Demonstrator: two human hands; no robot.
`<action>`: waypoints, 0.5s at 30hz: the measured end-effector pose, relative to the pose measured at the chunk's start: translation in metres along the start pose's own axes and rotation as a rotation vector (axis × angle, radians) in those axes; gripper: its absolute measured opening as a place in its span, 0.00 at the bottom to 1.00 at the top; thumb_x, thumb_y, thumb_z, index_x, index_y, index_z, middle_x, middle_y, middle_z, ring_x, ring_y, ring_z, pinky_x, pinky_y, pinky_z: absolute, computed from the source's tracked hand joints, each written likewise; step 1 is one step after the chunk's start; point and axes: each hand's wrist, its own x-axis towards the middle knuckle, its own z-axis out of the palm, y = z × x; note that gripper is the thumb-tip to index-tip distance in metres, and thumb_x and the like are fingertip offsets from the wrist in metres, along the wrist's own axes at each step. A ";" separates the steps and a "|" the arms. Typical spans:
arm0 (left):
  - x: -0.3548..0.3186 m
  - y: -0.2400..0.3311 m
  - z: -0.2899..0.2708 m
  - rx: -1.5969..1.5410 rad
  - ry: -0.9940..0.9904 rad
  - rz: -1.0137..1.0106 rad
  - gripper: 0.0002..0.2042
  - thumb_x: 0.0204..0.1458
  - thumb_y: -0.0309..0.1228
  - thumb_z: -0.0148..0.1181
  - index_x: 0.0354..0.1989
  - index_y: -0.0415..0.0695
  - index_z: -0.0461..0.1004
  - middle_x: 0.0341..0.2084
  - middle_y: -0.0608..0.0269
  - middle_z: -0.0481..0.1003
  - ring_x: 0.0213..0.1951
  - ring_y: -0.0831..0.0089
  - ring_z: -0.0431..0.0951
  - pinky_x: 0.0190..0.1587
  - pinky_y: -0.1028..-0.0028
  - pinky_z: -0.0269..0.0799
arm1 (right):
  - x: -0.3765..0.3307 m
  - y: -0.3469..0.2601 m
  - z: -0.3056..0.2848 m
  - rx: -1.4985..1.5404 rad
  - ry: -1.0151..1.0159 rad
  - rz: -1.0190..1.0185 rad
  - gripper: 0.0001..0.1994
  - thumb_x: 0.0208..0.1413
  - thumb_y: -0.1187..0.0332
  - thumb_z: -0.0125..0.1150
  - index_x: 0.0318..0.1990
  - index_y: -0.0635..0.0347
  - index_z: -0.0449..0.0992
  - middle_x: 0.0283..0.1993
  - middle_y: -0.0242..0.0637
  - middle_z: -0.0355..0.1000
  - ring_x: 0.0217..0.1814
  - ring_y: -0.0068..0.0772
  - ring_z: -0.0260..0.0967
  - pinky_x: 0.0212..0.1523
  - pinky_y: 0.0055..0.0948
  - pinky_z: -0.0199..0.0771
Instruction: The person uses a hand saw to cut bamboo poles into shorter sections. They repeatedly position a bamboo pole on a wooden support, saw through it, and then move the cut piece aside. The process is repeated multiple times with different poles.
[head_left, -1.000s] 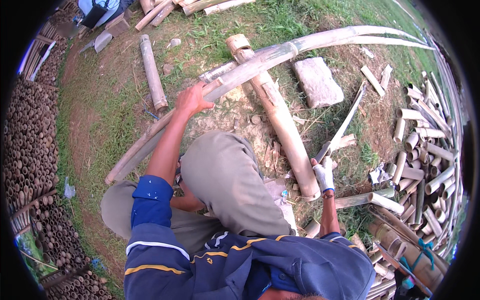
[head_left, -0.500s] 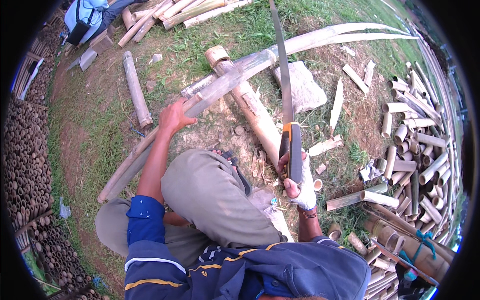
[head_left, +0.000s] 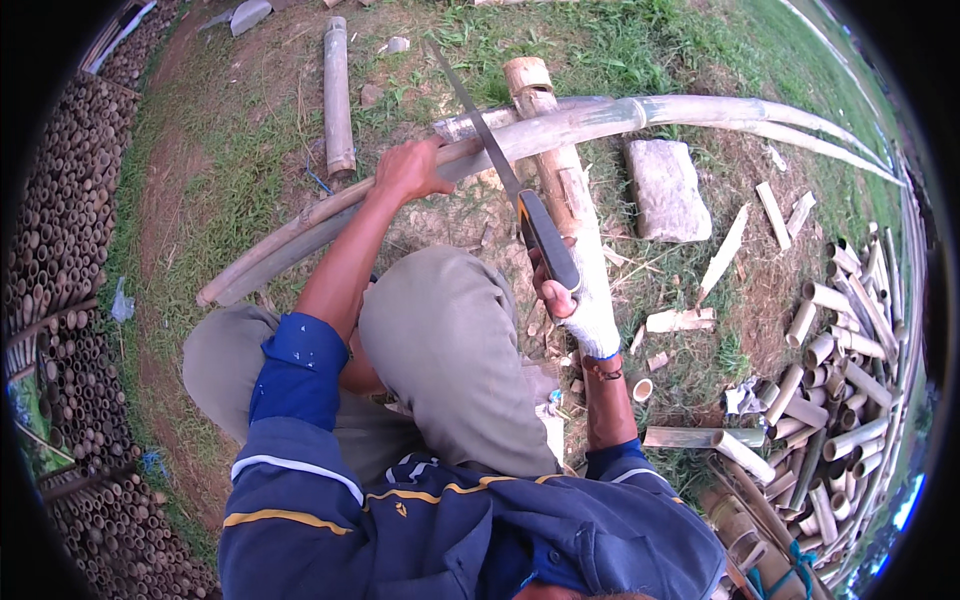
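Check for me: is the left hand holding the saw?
No, the bare left hand grips the long bamboo pole, while the gloved right hand holds the saw.

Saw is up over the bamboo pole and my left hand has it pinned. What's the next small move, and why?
Probably lower the saw until its blade rests on the long bamboo pole, just right of the left hand. The right hand, in a white glove, holds the handle with the blade angled over the pole where it lies across the short log. The left hand grips the pole close by, so keep the blade off those fingers.
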 end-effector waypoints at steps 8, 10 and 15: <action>0.003 0.005 -0.001 -0.003 -0.005 -0.033 0.43 0.41 0.44 0.87 0.70 0.49 0.78 0.52 0.44 0.87 0.55 0.47 0.88 0.62 0.50 0.82 | -0.001 -0.023 0.026 -0.421 0.184 -0.163 0.31 0.66 0.77 0.67 0.74 0.63 0.65 0.64 0.39 0.73 0.62 0.28 0.72 0.65 0.29 0.74; 0.006 0.009 -0.001 -0.004 -0.019 -0.041 0.42 0.41 0.44 0.87 0.69 0.49 0.79 0.52 0.44 0.87 0.55 0.47 0.88 0.62 0.51 0.83 | -0.022 -0.008 0.013 -0.427 0.128 -0.049 0.31 0.66 0.78 0.69 0.75 0.62 0.65 0.59 0.36 0.74 0.59 0.21 0.74 0.62 0.23 0.77; 0.002 0.008 -0.003 -0.026 -0.060 -0.062 0.41 0.42 0.43 0.86 0.69 0.48 0.80 0.51 0.44 0.87 0.53 0.49 0.89 0.62 0.53 0.83 | -0.130 0.035 -0.046 0.554 0.016 0.249 0.27 0.75 0.78 0.56 0.78 0.54 0.62 0.64 0.34 0.70 0.61 0.23 0.74 0.64 0.24 0.79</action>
